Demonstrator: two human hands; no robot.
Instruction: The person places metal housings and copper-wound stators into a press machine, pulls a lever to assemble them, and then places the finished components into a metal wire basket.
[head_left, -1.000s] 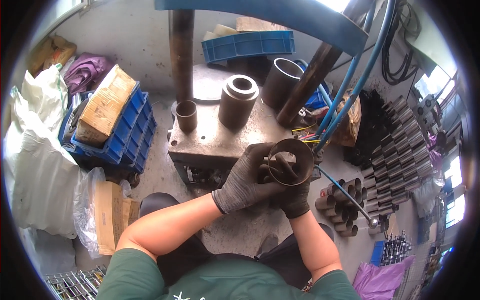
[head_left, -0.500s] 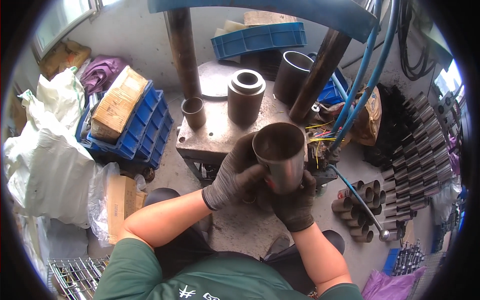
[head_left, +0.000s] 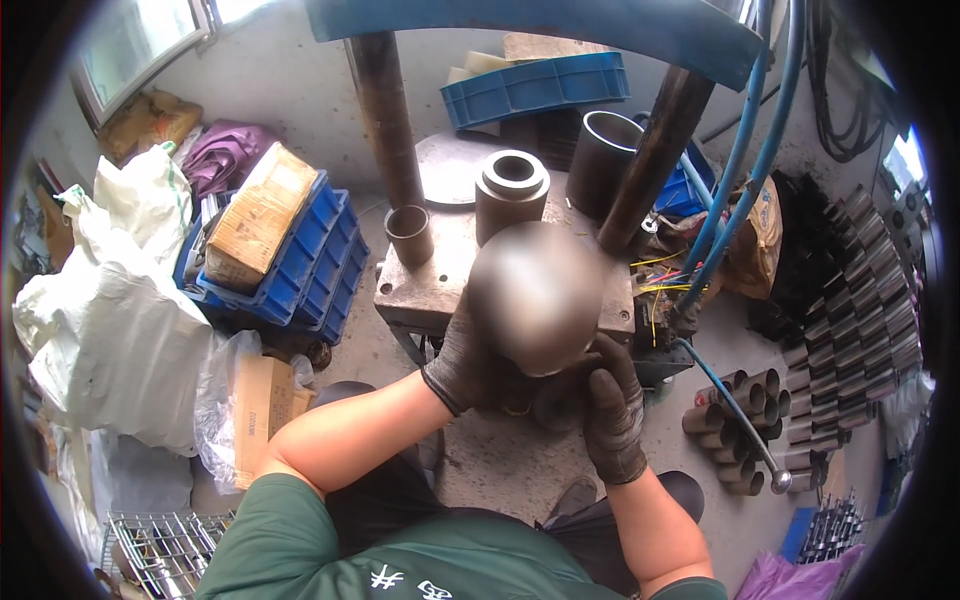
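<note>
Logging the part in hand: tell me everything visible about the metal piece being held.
The metal piece looks grey-brown and metallic, rounded in outline, with a pale sheen across its middle. It is blurred, so surface detail and any opening can't be made out. It is held up, overlapping the front of the steel table in view. The gloved left hand grips its lower left side; the gloved right hand is by its lower right edge, contact unclear.

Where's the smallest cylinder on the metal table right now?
In the head view, the smallest cylinder stands at left on the metal table, beside the left post.
</note>
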